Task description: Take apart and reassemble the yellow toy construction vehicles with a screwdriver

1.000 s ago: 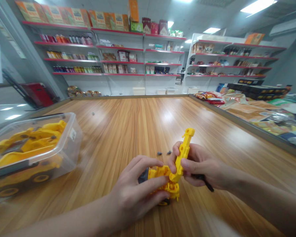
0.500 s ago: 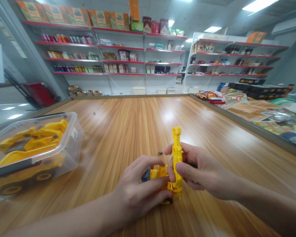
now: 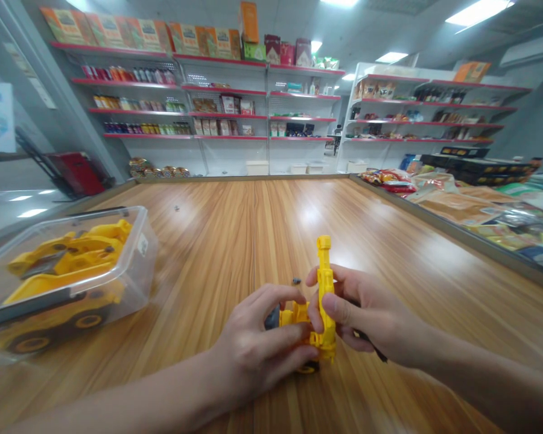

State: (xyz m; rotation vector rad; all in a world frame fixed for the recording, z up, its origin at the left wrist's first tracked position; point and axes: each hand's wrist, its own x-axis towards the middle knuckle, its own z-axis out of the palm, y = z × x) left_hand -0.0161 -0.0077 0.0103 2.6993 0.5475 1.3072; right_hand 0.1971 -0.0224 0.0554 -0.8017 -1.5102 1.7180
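A small yellow toy vehicle [image 3: 298,322] with black wheels rests on the wooden table [image 3: 235,241], close to me. My left hand [image 3: 257,349] is wrapped around its body from the left. My right hand [image 3: 366,319] pinches the toy's yellow arm piece [image 3: 324,283], which stands upright from the body. A thin black tool [image 3: 371,346] pokes out under my right palm. One tiny dark screw [image 3: 295,281] lies on the table just behind the toy.
A clear plastic box [image 3: 131,265] with yellow toy trucks inside sits at the left. Packaged goods [image 3: 461,205] cover a counter along the right. Store shelves [image 3: 235,114] with boxes and bottles line the far wall. A small dark bit [image 3: 177,208] lies far back on the table.
The yellow arm piece has swung from leaning right to standing upright. My right hand shifted left with it. A second small screw seen earlier is now hidden behind the hand.
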